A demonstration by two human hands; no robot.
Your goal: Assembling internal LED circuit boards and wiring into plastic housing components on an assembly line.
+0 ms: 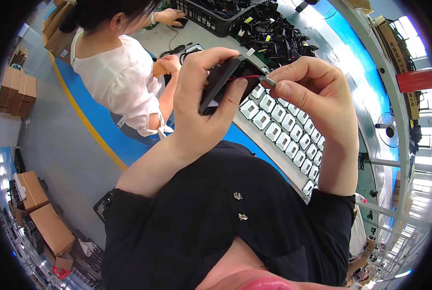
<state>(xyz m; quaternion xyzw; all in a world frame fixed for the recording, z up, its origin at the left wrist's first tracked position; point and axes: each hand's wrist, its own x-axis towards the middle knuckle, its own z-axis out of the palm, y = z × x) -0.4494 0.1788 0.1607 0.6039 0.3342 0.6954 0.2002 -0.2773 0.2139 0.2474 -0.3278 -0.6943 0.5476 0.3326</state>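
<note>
Black shirt (192,222) fills the lower view. Beyond it, the left hand (192,101) has its grip closed around a black case (221,77), tilted in mid-air. A red wire (245,77) runs from the case to a small grey part (268,81), pinched in the grip of the right hand (322,92). White squares (274,131) lie in rows on the tabletop (271,151), near a dark heap (274,38); a co-worker (114,72) is at left
</note>
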